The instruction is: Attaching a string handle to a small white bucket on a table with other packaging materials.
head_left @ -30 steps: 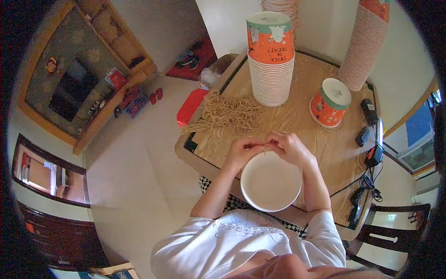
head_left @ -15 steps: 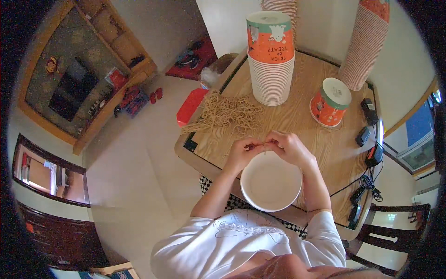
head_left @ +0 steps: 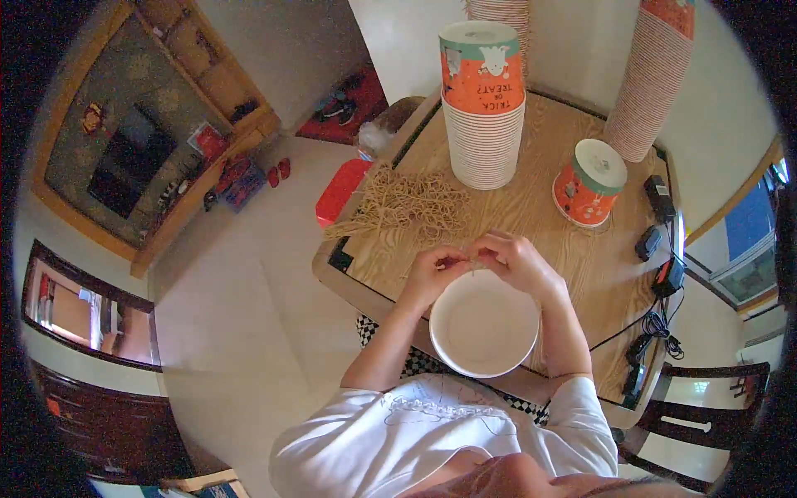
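A white paper bucket (head_left: pixel 484 328) faces me with its open mouth, at the table's near edge; its outer wall is hidden. Both hands meet over its far rim. My left hand (head_left: pixel 434 274) is closed, with thumb and index finger pinched together. Against its fingertips, my right hand (head_left: pixel 516 264) pinches too. A thin tan strand, seemingly cord, shows just under the fingertips by the rim; the fingers cover most of it. Beyond my left hand lies a loose heap of tan cords (head_left: pixel 411 203).
Behind stands a tall stack of upside-down orange-and-white paper buckets (head_left: pixel 486 137). One upturned bucket (head_left: pixel 588 195) sits right of it, near another tall stack (head_left: pixel 652 83). Black adapters and cables (head_left: pixel 657 324) line the table's right edge. A red container (head_left: pixel 342 191) is at the left edge.
My right hand's fingers have shifted slightly left over the pinched spot. The bucket and both forearms look nearly the same.
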Tool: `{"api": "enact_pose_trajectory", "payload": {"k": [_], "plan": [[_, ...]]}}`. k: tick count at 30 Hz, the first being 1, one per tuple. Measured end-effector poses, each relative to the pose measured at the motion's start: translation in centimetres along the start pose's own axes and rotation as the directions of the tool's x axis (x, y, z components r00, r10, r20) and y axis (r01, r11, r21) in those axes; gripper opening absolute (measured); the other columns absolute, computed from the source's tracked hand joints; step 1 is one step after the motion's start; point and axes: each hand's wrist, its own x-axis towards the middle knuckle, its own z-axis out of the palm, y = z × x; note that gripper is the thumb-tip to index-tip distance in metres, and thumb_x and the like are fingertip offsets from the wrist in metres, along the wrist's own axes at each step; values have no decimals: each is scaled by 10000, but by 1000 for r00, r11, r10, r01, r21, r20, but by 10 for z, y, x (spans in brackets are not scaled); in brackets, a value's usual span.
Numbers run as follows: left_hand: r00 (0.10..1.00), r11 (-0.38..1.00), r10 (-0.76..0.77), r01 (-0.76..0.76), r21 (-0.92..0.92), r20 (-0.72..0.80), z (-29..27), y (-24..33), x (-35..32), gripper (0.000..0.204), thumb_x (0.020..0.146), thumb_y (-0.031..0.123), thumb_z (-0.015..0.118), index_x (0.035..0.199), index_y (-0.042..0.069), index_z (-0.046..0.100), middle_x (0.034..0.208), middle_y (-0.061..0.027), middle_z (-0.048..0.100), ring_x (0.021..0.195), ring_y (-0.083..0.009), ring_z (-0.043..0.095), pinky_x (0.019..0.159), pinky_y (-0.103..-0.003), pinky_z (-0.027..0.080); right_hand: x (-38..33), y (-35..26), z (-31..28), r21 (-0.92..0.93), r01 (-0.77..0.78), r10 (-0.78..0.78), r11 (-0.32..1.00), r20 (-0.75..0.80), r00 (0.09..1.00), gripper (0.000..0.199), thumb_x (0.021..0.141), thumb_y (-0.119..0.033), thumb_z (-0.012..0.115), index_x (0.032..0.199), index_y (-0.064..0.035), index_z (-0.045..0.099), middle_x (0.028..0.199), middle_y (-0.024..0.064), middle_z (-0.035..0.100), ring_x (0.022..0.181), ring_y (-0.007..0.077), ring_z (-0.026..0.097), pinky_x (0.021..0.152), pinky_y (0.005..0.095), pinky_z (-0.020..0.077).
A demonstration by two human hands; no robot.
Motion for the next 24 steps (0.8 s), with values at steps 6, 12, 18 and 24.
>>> {"api": "enact_pose_trajectory", "payload": {"k": [6,12,18,24], "plan": [[1000,999,-21,21,26,11,2,4,0,177,793,193,713,874,49,650,787,-22,647,720,-110,604,648,-263,506,-2,-3,-3,1,-97,97,995,49,994,119,772,-17,635,874,-17,574,826,110,600,740,251,624,641,334,501],[1000,996,-31,31,-80,4,2,-2,2,167,788,186,717,858,64,626,788,-15,640,718,-114,604,636,-263,506,-1,-3,-3,10,-119,118,993,73,990,104,766,-18,637,853,-19,579,794,104,602,739,245,631,642,334,506],[1000,994,-25,26,-104,6,3,0,2,152,785,180,719,837,70,628,786,-12,637,721,-111,599,641,-254,496,-2,-2,-2,-10,-121,122,993,68,990,103,771,-26,641,856,-23,583,799,101,607,739,237,635,642,330,509],[1000,999,20,-20,-39,17,2,5,1,137,795,172,706,823,68,621,764,1,614,714,-96,573,643,-246,477,-2,0,0,34,-114,112,993,45,993,120,793,-83,615,899,-65,562,808,110,605,744,306,630,633,385,506]]}}
